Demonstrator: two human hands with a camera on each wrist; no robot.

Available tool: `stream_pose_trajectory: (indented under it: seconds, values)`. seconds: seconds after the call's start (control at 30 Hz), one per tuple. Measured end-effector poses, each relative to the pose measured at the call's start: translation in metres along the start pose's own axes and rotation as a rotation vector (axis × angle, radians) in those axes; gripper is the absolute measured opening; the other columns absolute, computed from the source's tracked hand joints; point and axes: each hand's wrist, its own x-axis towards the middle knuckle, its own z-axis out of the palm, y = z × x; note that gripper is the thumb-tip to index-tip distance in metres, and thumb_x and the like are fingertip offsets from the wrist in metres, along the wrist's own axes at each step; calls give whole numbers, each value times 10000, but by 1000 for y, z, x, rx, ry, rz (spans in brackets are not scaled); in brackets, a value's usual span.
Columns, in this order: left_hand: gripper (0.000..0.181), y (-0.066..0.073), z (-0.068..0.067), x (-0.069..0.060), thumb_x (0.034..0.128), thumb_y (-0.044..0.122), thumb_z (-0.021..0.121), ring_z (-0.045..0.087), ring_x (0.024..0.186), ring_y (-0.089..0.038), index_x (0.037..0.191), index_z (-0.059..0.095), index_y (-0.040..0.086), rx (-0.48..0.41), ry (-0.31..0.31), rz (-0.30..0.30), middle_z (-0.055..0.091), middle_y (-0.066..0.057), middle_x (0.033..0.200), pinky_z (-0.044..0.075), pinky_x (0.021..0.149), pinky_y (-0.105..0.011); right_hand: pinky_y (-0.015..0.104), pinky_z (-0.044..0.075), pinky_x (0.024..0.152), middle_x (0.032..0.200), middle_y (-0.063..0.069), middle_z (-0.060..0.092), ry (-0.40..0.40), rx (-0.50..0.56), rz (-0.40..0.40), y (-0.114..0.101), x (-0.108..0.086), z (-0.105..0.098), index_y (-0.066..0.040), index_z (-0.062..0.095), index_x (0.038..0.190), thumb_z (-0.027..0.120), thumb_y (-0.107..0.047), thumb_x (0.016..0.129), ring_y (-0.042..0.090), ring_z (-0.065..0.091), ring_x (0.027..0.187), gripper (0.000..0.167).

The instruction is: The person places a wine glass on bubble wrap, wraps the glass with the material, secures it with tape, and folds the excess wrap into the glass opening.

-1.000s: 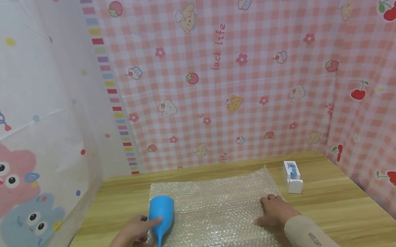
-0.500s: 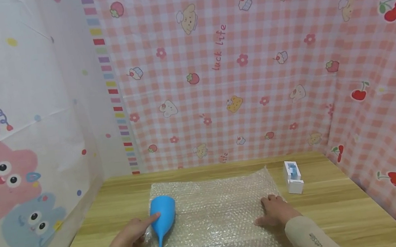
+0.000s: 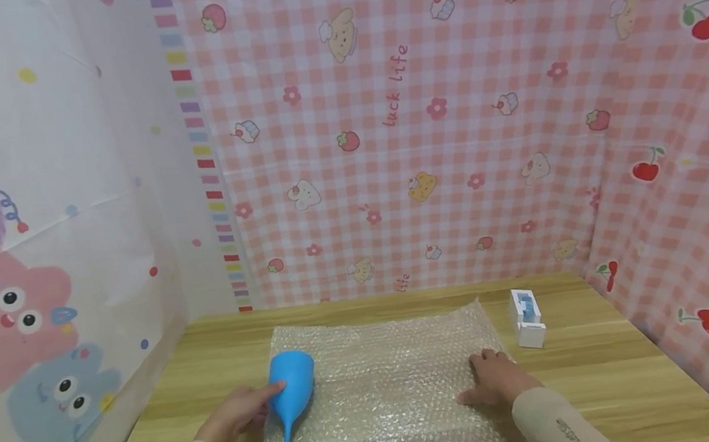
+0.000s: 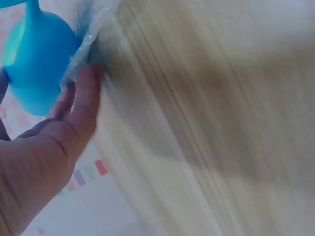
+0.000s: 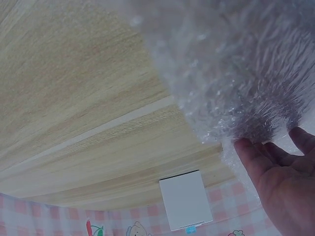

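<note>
A blue plastic goblet lies on its side near the left edge of a clear bubble wrap sheet, its foot toward me. My left hand is at that edge, thumb against the goblet's bowl. In the left wrist view, the fingers hook a slightly raised edge of the wrap beside the goblet, with the thumb mostly cut off. My right hand rests on the sheet's right side, fingers spread and relaxed. Its fingertips touch the bubble wrap in the right wrist view.
A white tape dispenser with blue tape stands on the wooden table, behind and right of the right hand. Pink checked cloth hangs behind the table and at right; a white patterned sheet hangs at left.
The left hand's fingers have shifted at the wrap's left edge, and its thumb has drawn back slightly on the goblet. The right hand and goblet stay in place; the head view shifts slightly.
</note>
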Motion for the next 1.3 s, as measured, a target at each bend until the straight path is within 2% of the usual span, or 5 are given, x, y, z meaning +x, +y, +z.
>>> stream_pose_trajectory:
  seconds: [0.33, 0.57, 0.9, 1.17, 1.3]
  values:
    - [852, 13, 7, -2, 852, 469, 750, 588, 1065, -392, 1262, 464, -220, 9, 27, 14, 585, -263, 1125, 518, 908, -501, 664, 321, 1049, 1411, 365, 407, -5, 18, 4, -1, 0, 0, 76, 499, 1358, 776, -553, 784, 563, 354, 1306, 895]
    - [488, 17, 11, -3, 858, 447, 734, 546, 760, -245, 852, 578, -16, 97, 82, 38, 525, -84, 788, 486, 704, -381, 664, 318, 1051, 1410, 372, 400, -7, 11, -4, -1, 3, 0, 79, 493, 1358, 771, -556, 788, 566, 347, 1307, 898]
    - [533, 27, 22, -3, 866, 323, 736, 548, 823, -272, 1063, 558, -139, 87, 119, 108, 553, -142, 883, 494, 714, -375, 664, 340, 1018, 1229, 297, 550, 63, -155, -71, -7, -8, -8, 25, 626, 1199, 765, -580, 771, 502, 472, 1201, 754]
    - [673, 35, 26, -9, 874, 322, 707, 583, 916, -330, 1201, 493, -227, 122, 106, 133, 601, -255, 1078, 524, 780, -434, 598, 401, 933, 1032, 178, 590, 187, -345, -173, -27, -16, -12, -52, 673, 840, 722, -410, 755, 390, 526, 1060, 371]
    - [677, 37, 27, -9, 873, 333, 708, 571, 889, -317, 1200, 491, -218, 137, 103, 117, 594, -232, 1046, 520, 750, -407, 626, 409, 951, 1102, 202, 597, 236, -352, -268, -51, -7, -7, -21, 701, 980, 710, -292, 804, 407, 533, 1093, 323]
